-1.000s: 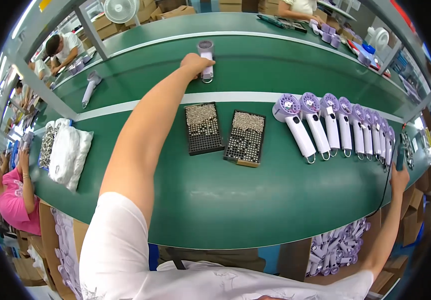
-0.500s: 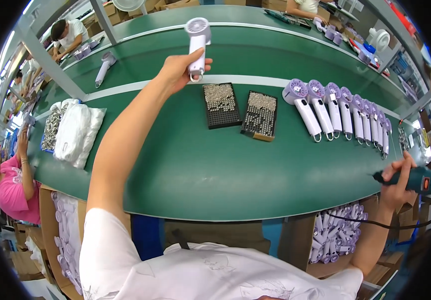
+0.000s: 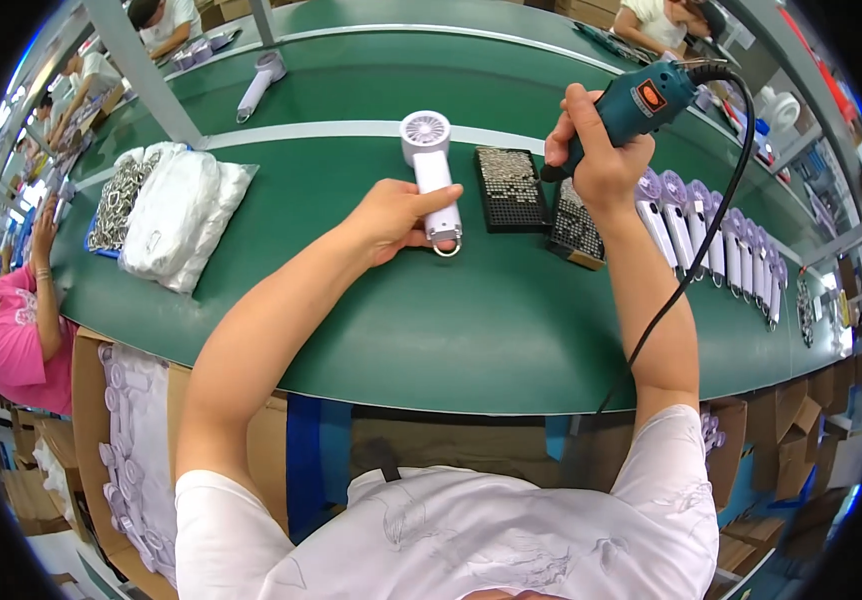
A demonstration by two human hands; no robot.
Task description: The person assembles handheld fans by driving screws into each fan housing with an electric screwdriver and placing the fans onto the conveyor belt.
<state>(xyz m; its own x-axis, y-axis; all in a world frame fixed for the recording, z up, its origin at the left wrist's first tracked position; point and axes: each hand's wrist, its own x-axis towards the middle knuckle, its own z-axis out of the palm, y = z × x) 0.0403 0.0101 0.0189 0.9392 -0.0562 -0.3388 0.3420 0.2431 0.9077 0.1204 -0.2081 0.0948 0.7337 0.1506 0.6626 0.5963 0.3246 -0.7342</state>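
My left hand (image 3: 398, 218) is closed round the white handle of a lilac handheld fan (image 3: 435, 178), its round grille pointing away and a metal ring at its near end. In my right hand (image 3: 603, 150) is a dark green electric screwdriver (image 3: 641, 102) with a black cable. Its dark tip hangs over two black trays of small metal screws: the left screw tray (image 3: 512, 190) shows fully, while the right screw tray (image 3: 577, 230) is partly covered by my right hand and wrist.
A row of lilac fans (image 3: 716, 235) lies to the right, partly behind the cable. White plastic bags (image 3: 186, 215) and a blue-edged tray of metal rings (image 3: 126, 205) lie left. Another fan (image 3: 262, 85) rests beyond the rail. A carton of fans (image 3: 131, 470) stands below left. Co-workers sit around.
My right hand has swung the screwdriver from the far right in over the screw trays. My left hand has brought the fan down nearer to me. The view has shifted somewhat.
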